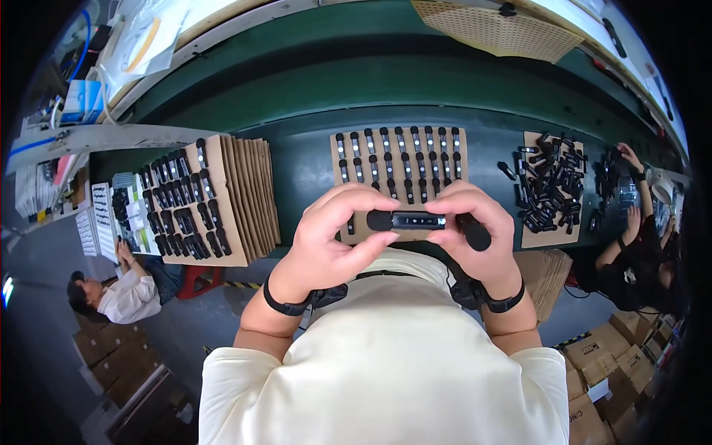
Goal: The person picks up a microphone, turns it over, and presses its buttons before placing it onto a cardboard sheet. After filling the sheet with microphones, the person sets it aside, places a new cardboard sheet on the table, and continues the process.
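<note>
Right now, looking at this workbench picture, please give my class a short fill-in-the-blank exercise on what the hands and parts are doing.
1. The small black device is held by ____ hands.
2. The cardboard sheet behind the hands carries black parts set in neat ____.
3. The loose heap of black parts lies to the person's ____.

Missing words: both; rows; right

Cream short-sleeve shirt, sleeves end above the elbows, forearms bare. Black band on each wrist, with a bulkier black module strapped at the inner side of each. Left hand [326,237] and right hand [475,226] bare: no gloves, no rings visible. Nails short.
</note>
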Motion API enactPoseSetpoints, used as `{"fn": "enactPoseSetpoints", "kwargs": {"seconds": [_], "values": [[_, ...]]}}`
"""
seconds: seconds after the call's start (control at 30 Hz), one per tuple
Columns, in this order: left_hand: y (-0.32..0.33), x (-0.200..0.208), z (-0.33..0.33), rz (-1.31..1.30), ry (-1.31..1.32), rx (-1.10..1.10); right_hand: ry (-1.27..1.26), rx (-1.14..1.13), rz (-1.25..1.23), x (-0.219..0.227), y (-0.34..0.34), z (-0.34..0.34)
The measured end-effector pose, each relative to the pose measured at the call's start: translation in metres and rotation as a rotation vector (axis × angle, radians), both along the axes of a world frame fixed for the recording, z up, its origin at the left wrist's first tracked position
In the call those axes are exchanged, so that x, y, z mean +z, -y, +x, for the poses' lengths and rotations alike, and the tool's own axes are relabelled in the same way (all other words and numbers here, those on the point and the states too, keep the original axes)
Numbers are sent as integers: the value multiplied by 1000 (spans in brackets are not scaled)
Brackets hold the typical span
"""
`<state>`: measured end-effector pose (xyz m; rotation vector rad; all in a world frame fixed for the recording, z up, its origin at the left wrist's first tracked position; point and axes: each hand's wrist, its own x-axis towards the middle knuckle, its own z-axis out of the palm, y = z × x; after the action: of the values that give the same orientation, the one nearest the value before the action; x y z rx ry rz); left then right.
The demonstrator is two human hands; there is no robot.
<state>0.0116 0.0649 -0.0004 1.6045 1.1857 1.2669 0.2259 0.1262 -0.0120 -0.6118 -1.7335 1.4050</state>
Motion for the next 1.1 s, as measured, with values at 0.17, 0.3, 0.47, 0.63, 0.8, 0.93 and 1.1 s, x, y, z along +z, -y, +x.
{"fn": "enactPoseSetpoints", "kwargs": {"seconds": [0.17, 0.3, 0.47, 0.63, 0.8, 0.93, 1.1], "values": [[22, 11, 1, 86, -43, -7, -6, 19, 44, 18, 23, -1], [27, 13, 0, 224, -48, -1, 1, 37, 56, 26, 35, -3], [33, 13, 0, 315, -90, -18, -25, 15, 34, 26, 42, -4], [35, 11, 3, 387, -130, -2, 81, 22, 114, 27, 41, -2], [48, 14, 12, -52, 164, 94, 43, -6, 258, 24, 37, 2], [46, 6, 12, 7, 138, 94, 65, -22, 332, 25, 31, 1], [45, 8, 21, 98, -39, 142, 143, -12, 396, 21, 21, 4]]}}
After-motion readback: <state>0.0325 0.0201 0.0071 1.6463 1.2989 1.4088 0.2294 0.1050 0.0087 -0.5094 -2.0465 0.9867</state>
